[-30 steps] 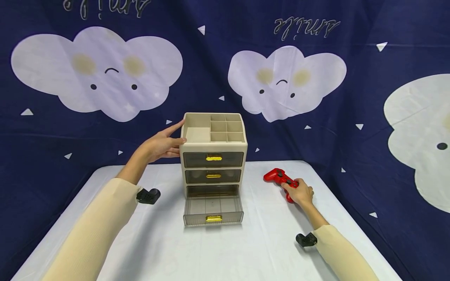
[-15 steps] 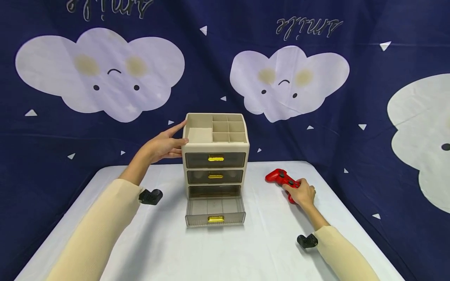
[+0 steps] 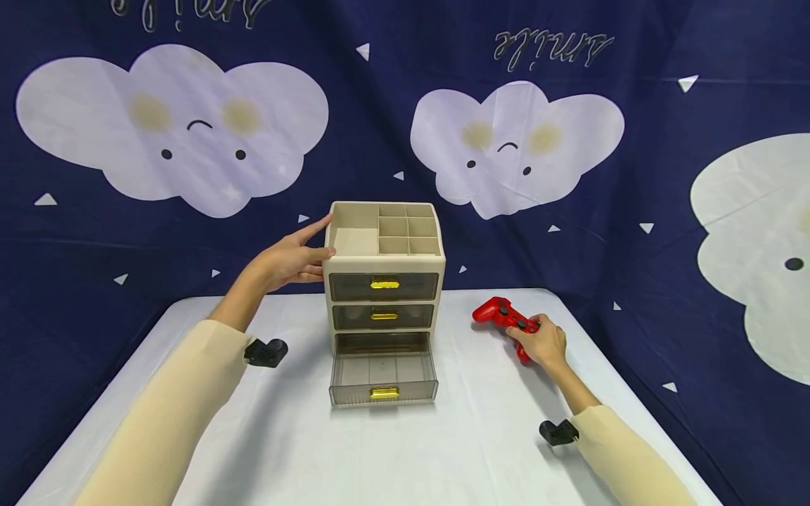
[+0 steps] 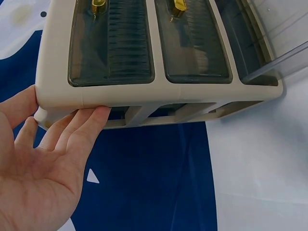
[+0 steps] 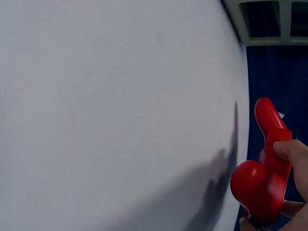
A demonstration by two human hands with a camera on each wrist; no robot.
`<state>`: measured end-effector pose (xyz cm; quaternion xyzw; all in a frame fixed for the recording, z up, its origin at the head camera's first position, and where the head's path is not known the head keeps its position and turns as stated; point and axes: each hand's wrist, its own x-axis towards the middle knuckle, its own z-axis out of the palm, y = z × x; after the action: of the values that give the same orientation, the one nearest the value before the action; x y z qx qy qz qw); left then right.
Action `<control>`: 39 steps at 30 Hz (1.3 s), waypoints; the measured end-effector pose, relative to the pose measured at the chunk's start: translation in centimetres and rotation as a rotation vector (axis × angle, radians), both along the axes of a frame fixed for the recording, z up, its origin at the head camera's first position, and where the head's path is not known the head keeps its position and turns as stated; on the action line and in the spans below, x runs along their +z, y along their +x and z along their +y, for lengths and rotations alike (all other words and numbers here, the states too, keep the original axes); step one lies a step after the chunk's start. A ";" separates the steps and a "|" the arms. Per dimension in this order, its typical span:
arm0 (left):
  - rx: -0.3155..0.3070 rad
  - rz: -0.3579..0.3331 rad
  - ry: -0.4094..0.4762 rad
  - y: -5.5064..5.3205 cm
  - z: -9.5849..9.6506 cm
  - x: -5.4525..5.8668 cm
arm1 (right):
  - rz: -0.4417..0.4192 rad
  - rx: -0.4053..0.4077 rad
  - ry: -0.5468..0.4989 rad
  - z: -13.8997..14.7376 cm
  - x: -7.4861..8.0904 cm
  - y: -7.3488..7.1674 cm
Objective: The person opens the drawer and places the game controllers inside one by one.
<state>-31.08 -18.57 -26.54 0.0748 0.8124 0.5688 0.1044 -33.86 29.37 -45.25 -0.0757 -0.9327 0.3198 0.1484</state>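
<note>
A beige drawer cabinet (image 3: 384, 264) stands upright on the table, its top divided into compartments. Its lowest clear drawer (image 3: 383, 376) is pulled out, and nothing shows in it; the two drawers above are closed. My left hand (image 3: 287, 263) rests against the cabinet's upper left side. In the left wrist view, the fairly straight fingers (image 4: 79, 130) of that hand lie along the side wall. Over at the right, my right hand (image 3: 543, 342) holds a red game controller (image 3: 496, 311) by one end. The right wrist view shows the thumb pressed on the red controller (image 5: 260, 187).
White cloth covers the table (image 3: 411, 457). Behind it hangs a dark blue curtain (image 3: 367, 140) with clouds and small triangles. Small black devices sit at the left cuff (image 3: 266, 353) and the right cuff (image 3: 560, 432).
The game controller has risen slightly off the table in my right hand. My left hand stays against the cabinet. The whole head view shifts a little.
</note>
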 end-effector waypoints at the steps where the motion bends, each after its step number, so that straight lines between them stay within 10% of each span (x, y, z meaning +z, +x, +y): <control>1: -0.002 0.002 -0.001 0.0 0.0 0.0 | -0.002 0.011 0.007 0.0 0.3 0.1; 39: -0.021 -0.021 0.031 0.0 -0.2 0.2 | -0.157 0.444 0.217 -5.6 11.2 6.2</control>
<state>-31.12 -18.74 -26.35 0.0790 0.8015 0.5809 0.1175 -27.68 23.80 -34.06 0.1228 -0.9640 0.2357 0.0090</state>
